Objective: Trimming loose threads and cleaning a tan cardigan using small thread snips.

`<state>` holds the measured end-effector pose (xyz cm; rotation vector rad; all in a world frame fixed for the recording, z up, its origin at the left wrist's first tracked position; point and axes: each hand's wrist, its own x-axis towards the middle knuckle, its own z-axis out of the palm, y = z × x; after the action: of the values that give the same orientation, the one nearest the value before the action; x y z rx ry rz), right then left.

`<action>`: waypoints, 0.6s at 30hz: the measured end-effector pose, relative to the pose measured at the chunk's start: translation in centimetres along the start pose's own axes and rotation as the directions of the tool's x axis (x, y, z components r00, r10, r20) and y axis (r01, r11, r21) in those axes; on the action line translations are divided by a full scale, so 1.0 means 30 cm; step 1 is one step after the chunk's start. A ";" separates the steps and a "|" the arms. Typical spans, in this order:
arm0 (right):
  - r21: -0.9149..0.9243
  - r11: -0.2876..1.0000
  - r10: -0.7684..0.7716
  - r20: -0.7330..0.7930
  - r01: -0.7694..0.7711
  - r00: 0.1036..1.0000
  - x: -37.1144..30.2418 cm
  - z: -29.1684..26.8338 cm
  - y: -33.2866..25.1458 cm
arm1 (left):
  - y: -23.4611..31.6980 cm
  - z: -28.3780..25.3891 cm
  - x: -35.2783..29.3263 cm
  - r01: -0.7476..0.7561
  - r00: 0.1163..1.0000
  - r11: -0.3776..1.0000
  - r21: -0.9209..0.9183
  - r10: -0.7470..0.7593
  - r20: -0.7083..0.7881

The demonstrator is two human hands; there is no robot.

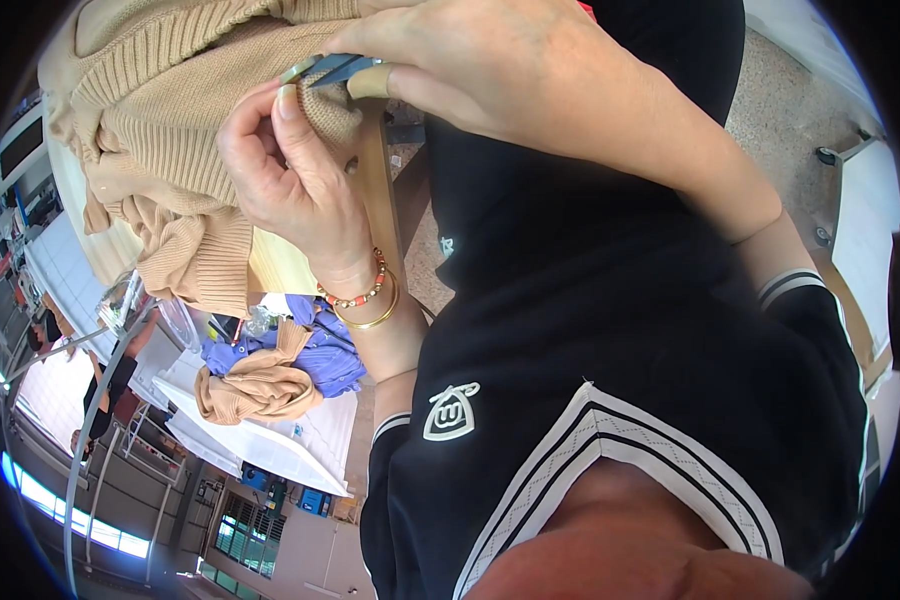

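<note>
A beige ribbed knit garment (pixel 160 110) lies bunched over the pale wooden table in front of me. My left hand (pixel 295 180), with a beaded bracelet and a gold bangle at its wrist, is closed in a pinch beside the knit. A small pale-green piece (pixel 298 70) shows at its fingertips; what exactly they grip is unclear. My right hand (pixel 480 65) comes across from the right and is closed on a small dark-blue bladed tool (pixel 340 69), apparently thread snips. Its blades meet the green piece, close against the knit. A tan cover sits on one right fingertip.
The wooden table edge (pixel 378 190) runs beside my left wrist. Further left, another beige knit piece (pixel 260 388) and blue cloth (pixel 325 345) lie on a white surface (pixel 315 440). People stand in the background. A white wheeled cart (pixel 865 230) is at far right.
</note>
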<state>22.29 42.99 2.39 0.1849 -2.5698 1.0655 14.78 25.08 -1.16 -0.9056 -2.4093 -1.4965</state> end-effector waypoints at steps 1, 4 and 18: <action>-0.019 1.000 0.003 0.019 -0.003 1.000 0.002 -0.006 -0.003 | 0.000 0.001 0.001 0.001 1.000 1.000 -0.009 -0.001 -0.004; -0.040 0.999 0.016 0.058 -0.013 0.998 0.010 -0.011 -0.004 | -0.003 0.006 0.002 -0.016 1.000 1.000 -0.027 0.016 -0.006; -0.032 0.996 0.091 0.082 -0.089 0.992 0.011 -0.003 -0.020 | -0.030 0.016 -0.006 -0.096 0.995 0.993 -0.063 0.093 -0.037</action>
<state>22.15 42.64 2.98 0.1100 -2.6894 1.0742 14.49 25.14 -2.16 -0.9848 -2.2730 -1.5505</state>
